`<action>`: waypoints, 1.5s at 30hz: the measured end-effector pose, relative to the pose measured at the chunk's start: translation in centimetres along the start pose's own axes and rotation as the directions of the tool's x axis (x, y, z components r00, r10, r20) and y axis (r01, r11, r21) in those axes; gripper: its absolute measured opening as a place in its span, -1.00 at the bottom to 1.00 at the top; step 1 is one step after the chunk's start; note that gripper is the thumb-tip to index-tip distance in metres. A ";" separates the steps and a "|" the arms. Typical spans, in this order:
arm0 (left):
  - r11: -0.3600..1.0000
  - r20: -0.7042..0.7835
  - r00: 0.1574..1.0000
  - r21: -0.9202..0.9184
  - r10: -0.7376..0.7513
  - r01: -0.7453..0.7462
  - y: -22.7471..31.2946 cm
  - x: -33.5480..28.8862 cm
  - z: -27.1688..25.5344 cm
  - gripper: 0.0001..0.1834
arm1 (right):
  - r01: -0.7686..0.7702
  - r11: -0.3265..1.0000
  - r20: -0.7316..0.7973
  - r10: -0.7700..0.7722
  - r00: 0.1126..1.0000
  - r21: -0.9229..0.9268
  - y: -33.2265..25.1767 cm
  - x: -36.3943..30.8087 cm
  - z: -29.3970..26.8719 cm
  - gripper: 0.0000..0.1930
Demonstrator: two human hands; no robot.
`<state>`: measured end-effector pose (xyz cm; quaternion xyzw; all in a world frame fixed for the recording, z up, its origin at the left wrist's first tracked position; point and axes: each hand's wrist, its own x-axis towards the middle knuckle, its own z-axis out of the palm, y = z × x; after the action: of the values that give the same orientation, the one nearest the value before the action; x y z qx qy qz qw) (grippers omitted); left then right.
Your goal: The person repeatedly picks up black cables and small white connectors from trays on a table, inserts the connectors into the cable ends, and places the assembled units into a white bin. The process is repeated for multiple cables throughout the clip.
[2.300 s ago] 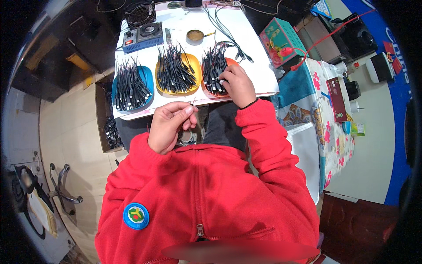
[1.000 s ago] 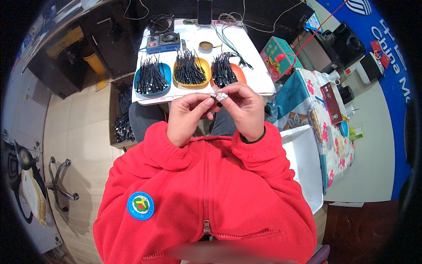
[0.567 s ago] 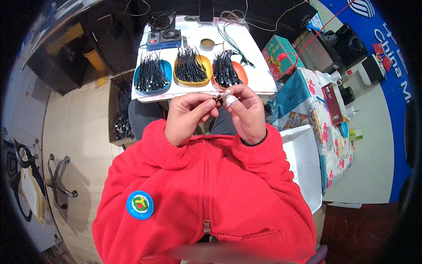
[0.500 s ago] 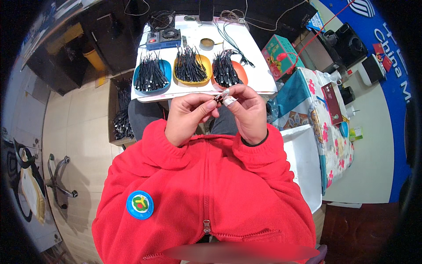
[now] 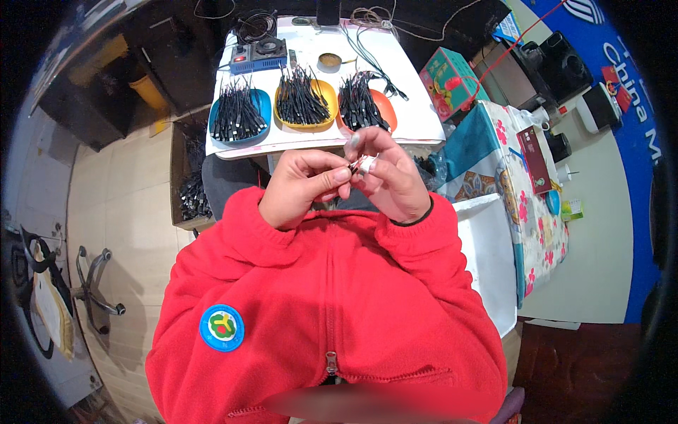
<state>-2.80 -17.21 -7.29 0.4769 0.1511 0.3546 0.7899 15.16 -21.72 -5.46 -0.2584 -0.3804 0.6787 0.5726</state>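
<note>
My left hand (image 5: 307, 185) is closed, thumb and forefinger pinching the end of a thin black cable (image 5: 351, 169). Fine red and whitish wires (image 5: 359, 162) fan out from this end toward my other hand. My right hand (image 5: 397, 180) curls around the wires, its thumb against them and its forefinger raised above. A white wrap (image 5: 367, 165) sits at the right thumb's tip. Most of the held cable is hidden by my fingers. Ahead on the white table (image 5: 304, 145), black cables fill a blue tray (image 5: 264, 121), a yellow tray (image 5: 328, 95) and an orange tray (image 5: 385, 109).
Behind the trays stand a blue device with a red switch (image 5: 260, 56) and a small round dish (image 5: 329, 61). More cables lie in a carton (image 5: 191, 177) at left. A white foam box (image 5: 487, 261) and a flowered tablecloth (image 5: 526, 219) are at right.
My right forefinger has lifted from the thumb, baring more of the wires. The left hand keeps its pinch, and the whole view has shifted slightly.
</note>
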 end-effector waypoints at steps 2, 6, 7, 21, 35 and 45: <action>1.000 0.013 1.000 0.010 -0.025 0.025 -0.1 0.1 0.0 -0.85 | -0.044 0.998 0.092 0.039 0.995 0.055 0.0 0.1 -0.2 -0.85; 0.999 -0.005 0.999 0.041 -0.036 0.037 -0.1 0.3 0.2 -0.84 | -0.059 0.996 0.100 0.052 0.994 0.072 0.1 0.3 -0.6 -0.88; 0.998 -0.005 0.999 0.053 -0.033 0.033 0.0 0.3 0.2 -0.84 | -0.060 0.996 0.086 0.054 0.995 0.068 0.2 0.3 -0.8 -0.89; 0.925 -0.107 0.986 0.348 -0.126 0.156 -1.5 2.4 -1.8 -0.83 | -0.121 0.981 -0.039 0.129 0.991 0.153 3.5 2.5 -3.8 -0.67; 0.992 -0.372 0.921 0.009 -0.116 0.129 -3.8 6.4 -6.0 -0.82 | -0.451 -0.456 -0.358 -0.280 0.891 -0.767 -6.0 23.0 -26.5 -0.75; 0.994 -0.370 0.924 -0.085 -0.096 0.069 -2.7 6.5 -6.2 -0.79 | -0.297 -0.369 -0.122 -0.428 0.895 -0.881 -11.8 20.1 -20.6 -0.81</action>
<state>-0.70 -9.46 -12.11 0.3659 0.3061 0.4105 0.7771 33.97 3.01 -6.10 -0.7308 -0.6472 -0.0562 0.2095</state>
